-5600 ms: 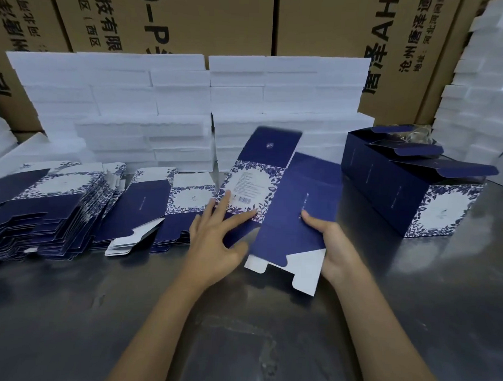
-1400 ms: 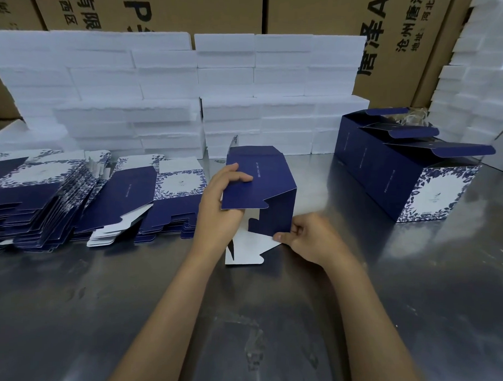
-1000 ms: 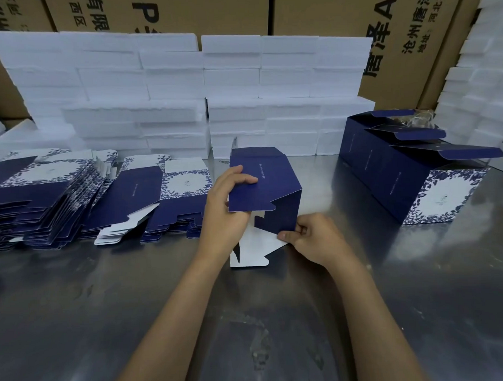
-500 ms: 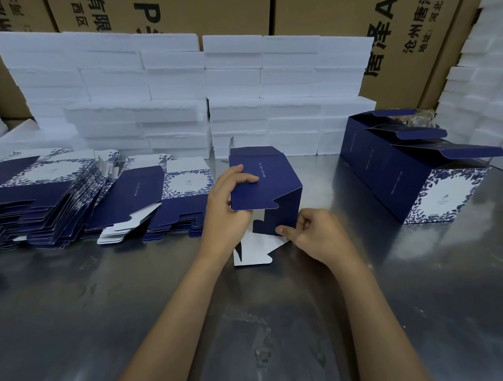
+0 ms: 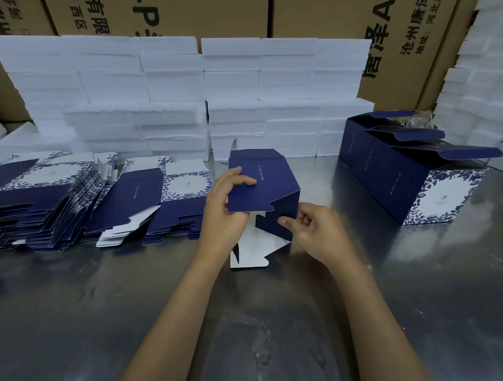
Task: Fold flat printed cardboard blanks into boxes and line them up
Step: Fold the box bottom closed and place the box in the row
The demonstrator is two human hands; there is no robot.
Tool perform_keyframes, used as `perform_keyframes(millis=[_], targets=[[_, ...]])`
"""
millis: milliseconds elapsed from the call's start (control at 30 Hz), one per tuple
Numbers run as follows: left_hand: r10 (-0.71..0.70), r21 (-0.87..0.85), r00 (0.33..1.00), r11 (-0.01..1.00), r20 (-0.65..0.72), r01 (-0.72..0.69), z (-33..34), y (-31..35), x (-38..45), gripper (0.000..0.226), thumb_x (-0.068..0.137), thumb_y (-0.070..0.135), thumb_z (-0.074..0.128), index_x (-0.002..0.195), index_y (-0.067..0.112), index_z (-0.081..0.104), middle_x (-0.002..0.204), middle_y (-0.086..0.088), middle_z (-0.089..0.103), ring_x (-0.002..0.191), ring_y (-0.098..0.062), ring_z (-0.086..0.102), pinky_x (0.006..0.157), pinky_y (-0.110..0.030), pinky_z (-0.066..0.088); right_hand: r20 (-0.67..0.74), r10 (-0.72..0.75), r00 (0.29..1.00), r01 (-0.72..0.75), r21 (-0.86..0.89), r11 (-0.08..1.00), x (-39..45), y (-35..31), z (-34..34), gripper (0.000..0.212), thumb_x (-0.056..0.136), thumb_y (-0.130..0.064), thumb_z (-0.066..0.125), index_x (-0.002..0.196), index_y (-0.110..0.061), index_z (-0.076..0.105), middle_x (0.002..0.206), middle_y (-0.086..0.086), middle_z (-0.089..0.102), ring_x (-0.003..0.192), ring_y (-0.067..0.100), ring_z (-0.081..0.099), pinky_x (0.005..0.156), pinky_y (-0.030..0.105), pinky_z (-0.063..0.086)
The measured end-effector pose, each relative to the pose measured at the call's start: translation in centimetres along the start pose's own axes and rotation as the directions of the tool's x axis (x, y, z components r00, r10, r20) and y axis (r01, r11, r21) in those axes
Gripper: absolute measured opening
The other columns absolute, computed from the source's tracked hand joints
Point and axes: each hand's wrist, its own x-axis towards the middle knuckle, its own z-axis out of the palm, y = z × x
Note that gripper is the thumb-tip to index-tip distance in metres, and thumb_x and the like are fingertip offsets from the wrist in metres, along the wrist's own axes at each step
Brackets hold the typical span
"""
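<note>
The left hand (image 5: pixel 223 215) has its grip closed on the half-folded box (image 5: pixel 263 188): the thumb lies on the top blue panel, and the other fingers are under the panel's near edge, so they hold the panel between them. The right hand (image 5: pixel 314 232) has its fingers curled, and its thumb and first finger pinch the lower right corner of the box, at the dark blue side wall. Both forearms come up from the lower edge of the view to the middle.

The box stands in the middle of the desk (image 5: pixel 412 295), lying on its side with the open end toward the person. A white flap (image 5: pixel 257 247) hangs out from this open end and its tip rests on the metal surface of the desk, between the two hands.

To the left of the left hand lie the flat blanks (image 5: pixel 73 195) in several low, fanned piles, dark blue with white and blue flower print. To the right, well apart from the right hand, the finished boxes (image 5: pixel 410 181) stand in a row touching one another, with their top lids open. The nearest one shows a white front with a flower border.

Behind all this, white foam blocks (image 5: pixel 176 96) are stacked along the back of the desk, and more stand at the far right. Brown cartons (image 5: pixel 208 12) with printed letters stand behind the foam.
</note>
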Motion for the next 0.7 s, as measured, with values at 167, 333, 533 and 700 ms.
perform_keyframes(millis=[167,333,533,700], targets=[[0.011,0.010,1.000,1.000,0.005,-0.011,0.0,0.0,0.0,0.038,0.083,-0.007,0.065,0.103,0.024,0.069,0.135,0.013,0.054,0.129,-0.002,0.051,0.101,-0.015,0.038,-0.080,-0.006,0.997,0.009,0.035,0.999,-0.2,-0.4,-0.2,0.049,0.083,-0.043,0.081,0.060,-0.018,0.046,0.048,-0.011,0.045,0.051,0.009,0.042,0.048,0.017,0.031],[0.008,0.008,1.000,1.000,0.020,-0.008,0.0,0.5,-0.2,0.036,0.079,0.001,0.065,0.103,0.026,0.068,0.138,0.009,0.054,0.129,-0.003,0.050,0.096,-0.010,0.038,-0.170,-0.091,0.981,0.110,0.101,0.989,-0.3,-0.7,-0.2,0.055,0.088,-0.029,0.080,0.059,-0.019,0.034,0.050,-0.008,0.034,0.054,0.011,0.031,0.049,0.022,0.026],[-0.002,0.068,0.999,0.998,0.051,-0.002,-0.3,0.3,-0.1,0.045,0.080,-0.012,0.069,0.110,0.022,0.067,0.142,0.006,0.051,0.133,-0.008,0.048,0.100,-0.017,0.039,-0.262,-0.093,0.961,0.139,0.163,0.977,-0.4,-1.0,-0.3,0.040,0.089,-0.035,0.075,0.065,-0.017,0.049,0.054,-0.011,0.043,0.054,0.008,0.038,0.051,0.016,0.032],[-0.001,0.050,0.999,0.999,0.049,-0.001,-0.2,0.5,-0.1,0.043,0.080,-0.009,0.072,0.109,0.022,0.067,0.142,0.006,0.051,0.133,-0.008,0.048,0.099,-0.019,0.040,-0.262,-0.157,0.952,0.199,0.139,0.970,-0.6,-1.5,-0.5,0.034,0.097,-0.026,0.066,0.071,-0.013,0.049,0.058,-0.010,0.042,0.057,0.009,0.036,0.051,0.017,0.029]])
